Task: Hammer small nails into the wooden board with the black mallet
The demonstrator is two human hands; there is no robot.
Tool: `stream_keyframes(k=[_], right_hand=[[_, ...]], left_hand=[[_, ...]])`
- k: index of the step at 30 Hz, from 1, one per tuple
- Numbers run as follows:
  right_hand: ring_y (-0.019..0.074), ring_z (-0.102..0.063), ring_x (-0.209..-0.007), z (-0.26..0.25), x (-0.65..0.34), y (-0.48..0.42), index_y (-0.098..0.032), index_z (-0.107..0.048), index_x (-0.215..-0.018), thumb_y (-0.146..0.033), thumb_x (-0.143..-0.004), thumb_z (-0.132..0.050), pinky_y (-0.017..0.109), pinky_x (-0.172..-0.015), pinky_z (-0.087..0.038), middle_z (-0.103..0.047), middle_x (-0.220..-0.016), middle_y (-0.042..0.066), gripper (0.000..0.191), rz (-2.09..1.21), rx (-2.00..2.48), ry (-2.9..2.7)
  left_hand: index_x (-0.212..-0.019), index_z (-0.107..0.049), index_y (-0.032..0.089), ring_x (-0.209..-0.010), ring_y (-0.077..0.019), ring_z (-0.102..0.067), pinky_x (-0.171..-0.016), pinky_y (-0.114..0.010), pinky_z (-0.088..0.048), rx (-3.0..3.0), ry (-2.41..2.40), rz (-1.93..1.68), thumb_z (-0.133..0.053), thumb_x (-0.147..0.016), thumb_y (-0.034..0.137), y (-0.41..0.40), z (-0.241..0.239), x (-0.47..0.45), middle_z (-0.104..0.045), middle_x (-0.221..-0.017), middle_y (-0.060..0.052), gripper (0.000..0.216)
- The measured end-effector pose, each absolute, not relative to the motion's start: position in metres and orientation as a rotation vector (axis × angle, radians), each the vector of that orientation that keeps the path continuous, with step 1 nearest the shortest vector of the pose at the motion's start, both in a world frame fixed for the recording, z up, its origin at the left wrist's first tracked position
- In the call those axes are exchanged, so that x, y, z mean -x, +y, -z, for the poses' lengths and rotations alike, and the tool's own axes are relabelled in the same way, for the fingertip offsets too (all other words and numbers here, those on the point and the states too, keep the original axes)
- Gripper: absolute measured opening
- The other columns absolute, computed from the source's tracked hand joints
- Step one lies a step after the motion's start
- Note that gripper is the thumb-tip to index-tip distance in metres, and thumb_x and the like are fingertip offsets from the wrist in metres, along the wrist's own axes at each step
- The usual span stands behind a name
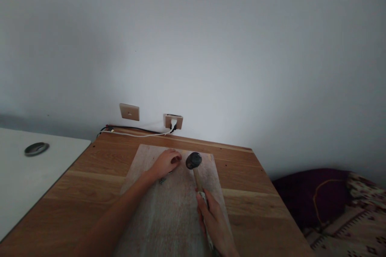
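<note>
A pale wooden board (177, 217) lies on a brown wooden table (247, 192). My right hand (212, 219) is wrapped round the handle of a hammer, whose dark head (193, 160) hovers over the board's far end. My left hand (165, 162) rests on the board just left of the hammer head, fingers curled in a pinch on something too small to make out. A few small dark bits, perhaps nails (163, 180), lie on the board by my left wrist.
Two wall plates sit just above the table's far edge; the right socket (173, 121) has a white plug, and cables (132, 132) run along the edge. A white table (33, 172) with a round dark insert (36, 149) stands left. Patterned fabric (346, 213) lies right.
</note>
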State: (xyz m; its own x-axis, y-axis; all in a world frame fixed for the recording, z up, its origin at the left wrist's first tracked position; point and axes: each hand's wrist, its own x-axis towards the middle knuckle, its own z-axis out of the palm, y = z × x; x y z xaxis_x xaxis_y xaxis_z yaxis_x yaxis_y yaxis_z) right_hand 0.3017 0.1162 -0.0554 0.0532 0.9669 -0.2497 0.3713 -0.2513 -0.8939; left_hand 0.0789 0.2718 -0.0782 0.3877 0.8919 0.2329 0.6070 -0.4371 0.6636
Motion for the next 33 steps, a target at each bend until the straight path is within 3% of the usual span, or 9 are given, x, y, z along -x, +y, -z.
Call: stream_keyframes(k=[5, 9, 12, 15, 20, 23, 26, 29, 33], right_hand=[[0.0115, -0.048, -0.045, 0.053, -0.29, 0.125, -0.02, -0.061, -0.107, -0.081, -0.09, -0.044, 0.02, -0.04, -0.038, -0.051, -0.061, -0.006, 0.066, -1.271, 1.662, -1.406], [0.012, -0.044, -0.041, 0.055, -0.283, 0.134, -0.018, -0.062, -0.109, -0.08, -0.094, -0.037, 0.021, -0.038, -0.033, -0.046, -0.053, -0.007, 0.068, -1.243, 1.607, -1.528], [0.0134, -0.047, -0.043, 0.057, -0.279, 0.137, -0.018, -0.064, -0.106, -0.079, -0.095, -0.038, 0.023, -0.04, -0.033, -0.049, -0.054, -0.005, 0.067, -1.193, 1.616, -1.582], [0.0141, -0.048, -0.044, 0.06, -0.277, 0.137, -0.018, -0.064, -0.107, -0.079, -0.094, -0.04, 0.024, -0.039, -0.034, -0.051, -0.056, -0.004, 0.067, -1.198, 1.613, -1.559], [0.0127, -0.047, -0.042, 0.066, -0.277, 0.134, -0.02, -0.06, -0.105, -0.081, -0.092, -0.041, 0.022, -0.037, -0.036, -0.048, -0.056, -0.007, 0.066, -1.266, 1.607, -1.487], [0.0113, -0.045, -0.039, 0.068, -0.281, 0.132, -0.02, -0.058, -0.104, -0.083, -0.09, -0.041, 0.02, -0.034, -0.035, -0.047, -0.054, -0.008, 0.067, -1.257, 1.6, -1.452], [0.0103, -0.045, -0.038, 0.07, -0.285, 0.129, -0.021, -0.058, -0.103, -0.083, -0.089, -0.044, 0.019, -0.033, -0.034, -0.048, -0.055, -0.008, 0.065, -1.281, 1.596, -1.394], [0.0092, -0.044, -0.038, 0.072, -0.29, 0.127, -0.021, -0.057, -0.1, -0.082, -0.09, -0.045, 0.018, -0.033, -0.034, -0.048, -0.057, -0.008, 0.063, -1.285, 1.599, -1.366], [0.0087, -0.043, -0.039, 0.072, -0.291, 0.126, -0.021, -0.057, -0.098, -0.083, -0.088, -0.046, 0.018, -0.033, -0.035, -0.047, -0.057, -0.008, 0.064, -1.29, 1.596, -1.331]], left_hand=[[-0.113, -0.067, 0.02, -0.089, -0.0213, -0.068, -0.086, -0.032, -0.051, -2.025, 1.277, -0.821, -0.061, -0.08, 0.011, 0.275, 0.087, -0.08, -0.074, -0.096, -0.004, 0.034], [-0.125, -0.061, 0.02, -0.101, -0.0235, -0.067, -0.095, -0.036, -0.051, -2.03, 1.282, -0.851, -0.06, -0.077, 0.009, 0.271, 0.083, -0.077, -0.073, -0.107, -0.006, 0.049], [-0.114, -0.064, 0.019, -0.11, -0.0254, -0.063, -0.099, -0.038, -0.05, -2.102, 1.349, -0.814, -0.061, -0.073, 0.009, 0.263, 0.072, -0.067, -0.066, -0.116, -0.009, 0.042], [-0.096, -0.067, 0.019, -0.104, -0.0257, -0.063, -0.094, -0.037, -0.051, -2.191, 1.377, -0.626, -0.065, -0.074, 0.016, 0.253, 0.059, -0.056, -0.063, -0.109, -0.009, 0.022], [-0.083, -0.07, 0.02, -0.104, -0.028, -0.064, -0.094, -0.039, -0.05, -2.378, 1.325, -0.324, -0.071, -0.072, 0.022, 0.238, 0.046, -0.056, -0.064, -0.109, -0.009, 0.012], [-0.083, -0.07, 0.02, -0.098, -0.0269, -0.066, -0.091, -0.038, -0.05, -2.379, 1.364, -0.349, -0.064, -0.077, 0.018, 0.239, 0.048, -0.06, -0.069, -0.099, -0.009, 0.009], [-0.092, -0.07, 0.021, -0.088, -0.0221, -0.068, -0.085, -0.032, -0.05, -2.237, 1.385, -0.521, -0.059, -0.078, 0.012, 0.246, 0.055, -0.061, -0.072, -0.089, -0.004, 0.02], [-0.108, -0.07, 0.022, -0.096, -0.0204, -0.069, -0.09, -0.03, -0.05, -2.104, 1.349, -0.747, -0.057, -0.081, 0.01, 0.256, 0.063, -0.059, -0.076, -0.101, -0.004, 0.032], [-0.099, -0.075, 0.02, -0.104, -0.0236, -0.069, -0.099, -0.034, -0.048, -2.101, 1.376, -0.796, -0.06, -0.087, 0.014, 0.263, 0.068, -0.06, -0.078, -0.107, -0.007, 0.021]])
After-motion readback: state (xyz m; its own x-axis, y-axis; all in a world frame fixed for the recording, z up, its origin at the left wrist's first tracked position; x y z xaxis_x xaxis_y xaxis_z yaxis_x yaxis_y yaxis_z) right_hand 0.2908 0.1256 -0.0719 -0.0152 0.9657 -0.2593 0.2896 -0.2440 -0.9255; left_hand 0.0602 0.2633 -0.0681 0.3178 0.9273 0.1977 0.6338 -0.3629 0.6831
